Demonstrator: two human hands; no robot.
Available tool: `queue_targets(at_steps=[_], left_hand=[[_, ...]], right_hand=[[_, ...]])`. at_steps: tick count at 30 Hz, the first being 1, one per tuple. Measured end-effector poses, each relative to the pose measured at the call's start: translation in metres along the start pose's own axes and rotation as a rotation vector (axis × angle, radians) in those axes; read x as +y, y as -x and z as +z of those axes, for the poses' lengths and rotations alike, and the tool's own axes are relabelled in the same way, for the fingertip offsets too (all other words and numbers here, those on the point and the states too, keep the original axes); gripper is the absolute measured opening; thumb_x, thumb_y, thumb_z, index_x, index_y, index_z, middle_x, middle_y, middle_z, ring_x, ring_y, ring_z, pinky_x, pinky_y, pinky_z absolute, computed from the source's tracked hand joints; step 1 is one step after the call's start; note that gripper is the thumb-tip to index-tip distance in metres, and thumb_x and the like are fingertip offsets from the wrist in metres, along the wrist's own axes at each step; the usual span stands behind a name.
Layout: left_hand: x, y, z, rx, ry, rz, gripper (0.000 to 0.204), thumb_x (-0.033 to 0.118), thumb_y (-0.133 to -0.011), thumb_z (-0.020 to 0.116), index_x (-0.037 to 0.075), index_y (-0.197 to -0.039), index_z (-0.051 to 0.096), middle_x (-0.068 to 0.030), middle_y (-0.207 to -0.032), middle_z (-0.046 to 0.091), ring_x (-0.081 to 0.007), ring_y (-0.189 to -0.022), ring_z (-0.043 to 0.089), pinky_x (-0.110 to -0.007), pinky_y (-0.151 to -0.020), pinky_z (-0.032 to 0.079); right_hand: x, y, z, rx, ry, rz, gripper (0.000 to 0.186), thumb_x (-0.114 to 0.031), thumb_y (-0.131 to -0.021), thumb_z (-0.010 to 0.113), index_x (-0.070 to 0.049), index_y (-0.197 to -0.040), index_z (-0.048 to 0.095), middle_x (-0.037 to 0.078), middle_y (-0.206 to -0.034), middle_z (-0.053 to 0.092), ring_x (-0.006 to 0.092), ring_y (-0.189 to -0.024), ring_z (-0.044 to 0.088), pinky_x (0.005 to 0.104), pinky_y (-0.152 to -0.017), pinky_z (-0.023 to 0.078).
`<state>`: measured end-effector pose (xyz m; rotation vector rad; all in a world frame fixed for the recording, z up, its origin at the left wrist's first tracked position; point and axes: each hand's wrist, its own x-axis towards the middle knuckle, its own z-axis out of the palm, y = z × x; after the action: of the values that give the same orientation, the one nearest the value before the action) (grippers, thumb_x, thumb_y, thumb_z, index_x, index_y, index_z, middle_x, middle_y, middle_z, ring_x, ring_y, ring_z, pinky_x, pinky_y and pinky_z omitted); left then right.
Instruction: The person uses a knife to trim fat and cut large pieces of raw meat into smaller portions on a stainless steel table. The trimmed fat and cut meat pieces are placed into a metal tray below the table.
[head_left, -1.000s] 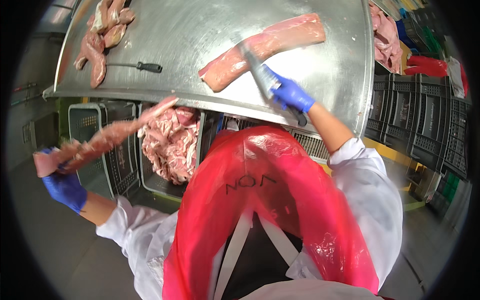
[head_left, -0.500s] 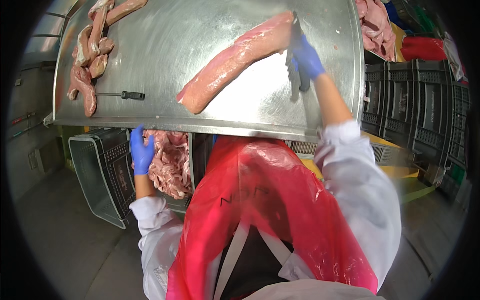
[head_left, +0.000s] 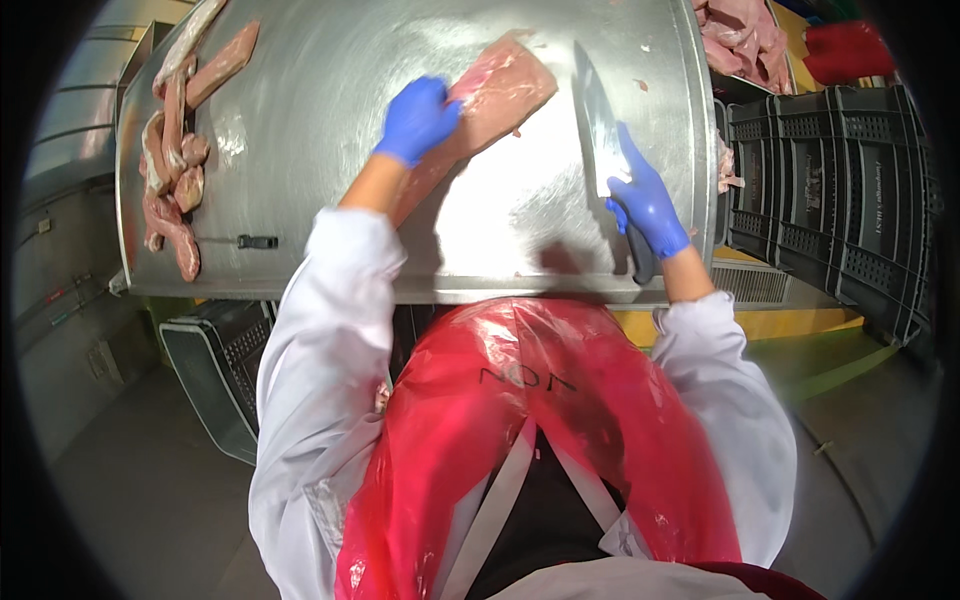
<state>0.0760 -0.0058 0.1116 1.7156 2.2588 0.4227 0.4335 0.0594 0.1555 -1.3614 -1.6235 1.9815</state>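
Gripped knife (head_left: 597,125) in right hand (head_left: 648,205), clear of loin (head_left: 507,92). Curled left hand (head_left: 417,120) over loin, mid-table; couldn't tell how firmly. Apparently had visible face mostly trimmed; saw no crosscuts, couldn't judge underside. Had smaller cuts (head_left: 173,125) already piled along left of steel table (head_left: 310,130), left rest in one long piece.

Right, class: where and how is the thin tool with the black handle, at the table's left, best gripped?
Probably by the handle, from above or from its right: that end is thicker and points right, away from the meat pieces, while the thin shaft runs left toward them.
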Motion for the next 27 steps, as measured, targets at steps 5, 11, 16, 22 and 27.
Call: queue_targets(at_steps=[5,11,16,22,27], left_hand=[[0.059,-0.141,0.050,-0.105,-0.101,-0.266,0.041,0.042,-0.085,0.069,0.004,-0.101,0.075,-0.0197,-0.107,0.072,-0.0333,-0.103,0.069,-0.042,-0.092,0.055],[0.036,-0.143,0.047,-0.144,0.377,-0.505,0.035,0.029,-0.083,0.074,-0.004,-0.093,0.073,-0.0184,-0.083,0.073,-0.0260,-0.073,0.073,-0.036,-0.067,0.057],[0.035,-0.132,0.057,0.015,0.583,-0.452,0.024,0.020,-0.084,0.074,-0.003,-0.086,0.070,-0.0102,-0.075,0.071,-0.0170,-0.064,0.068,-0.031,-0.058,0.053],[0.012,-0.112,0.073,0.188,0.467,-0.489,0.027,0.023,-0.081,0.066,-0.004,-0.084,0.070,-0.0235,-0.078,0.071,-0.0315,-0.070,0.071,-0.040,-0.067,0.055],[0.049,-0.109,0.059,0.210,0.292,-0.284,0.026,0.021,-0.082,0.067,-0.004,-0.089,0.070,-0.0189,-0.077,0.071,-0.0256,-0.071,0.069,-0.037,-0.069,0.054]], right_hand=[[0.027,-0.080,-0.011,0.146,-0.157,-0.112,0.083,-0.005,-0.095,0.053,-0.027,-0.164,0.013,0.006,-0.078,0.061,0.0101,-0.056,0.056,0.0271,-0.047,0.049],[0.021,-0.136,0.009,0.060,-0.126,-0.085,0.081,-0.010,-0.095,0.056,-0.029,-0.163,0.017,0.009,-0.084,0.063,0.0121,-0.061,0.059,0.0298,-0.053,0.054],[-0.029,-0.207,0.023,-0.181,0.197,-0.101,0.071,-0.018,-0.098,0.054,-0.031,-0.161,0.025,0.014,-0.089,0.066,0.0175,-0.064,0.061,0.0343,-0.061,0.055],[-0.033,-0.164,-0.031,-0.492,0.412,-0.030,0.068,-0.015,-0.095,0.051,-0.033,-0.159,0.035,0.001,-0.072,0.053,0.0088,-0.060,0.050,0.0252,-0.049,0.043],[-0.063,-0.184,0.002,-0.428,0.412,-0.145,0.069,-0.013,-0.094,0.045,-0.032,-0.160,0.033,0.001,-0.072,0.050,0.0113,-0.062,0.049,0.0273,-0.055,0.046]])
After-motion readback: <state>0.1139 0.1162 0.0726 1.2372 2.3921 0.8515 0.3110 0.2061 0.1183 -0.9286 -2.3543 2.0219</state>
